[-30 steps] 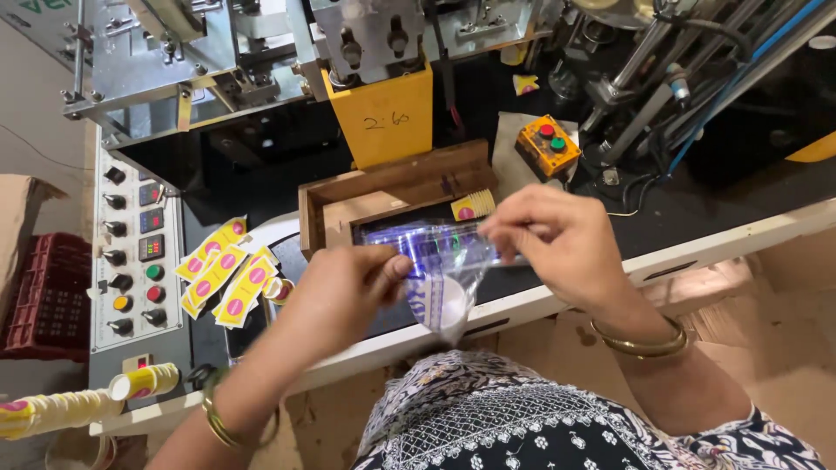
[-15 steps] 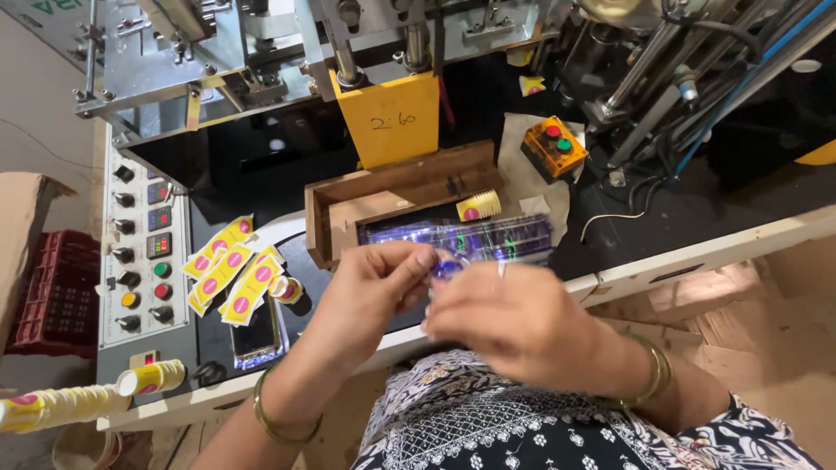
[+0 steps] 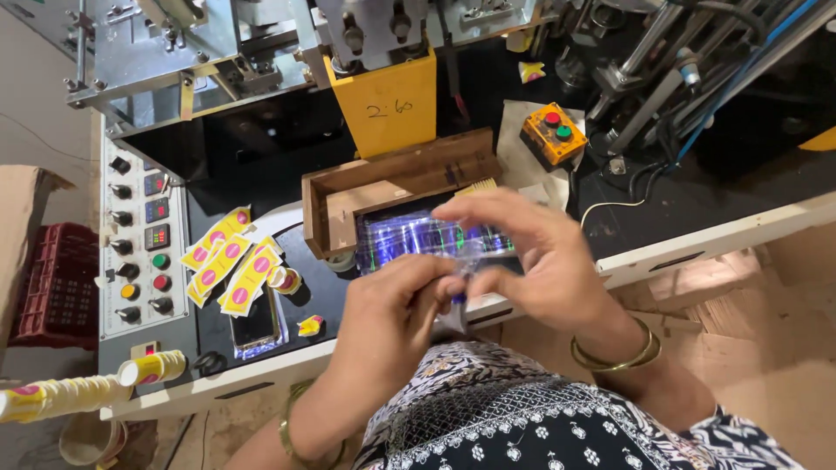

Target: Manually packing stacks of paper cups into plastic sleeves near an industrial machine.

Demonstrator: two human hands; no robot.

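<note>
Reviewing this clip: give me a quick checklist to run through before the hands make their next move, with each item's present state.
1. Both hands on the clear wrapper: left hand and right hand pinch it. Ok.
2. Wrapper's contents: hidden by fingers. Cannot tell.
3. Wooden tray holds shiny wrappers within reach. Ok.
4. Hands apart from the machine's yellow guard. Ok.
5. Yellow labels and phone lie left of the hands. Ok.

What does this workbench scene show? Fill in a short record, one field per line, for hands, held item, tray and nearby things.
Left hand: pinches the clear plastic wrapper
Right hand: grips the same wrapper, fingers spread
Tray: wooden tray holding shiny wrappers
Nearby: yellow labels, phone, control panel, two-button box
</note>
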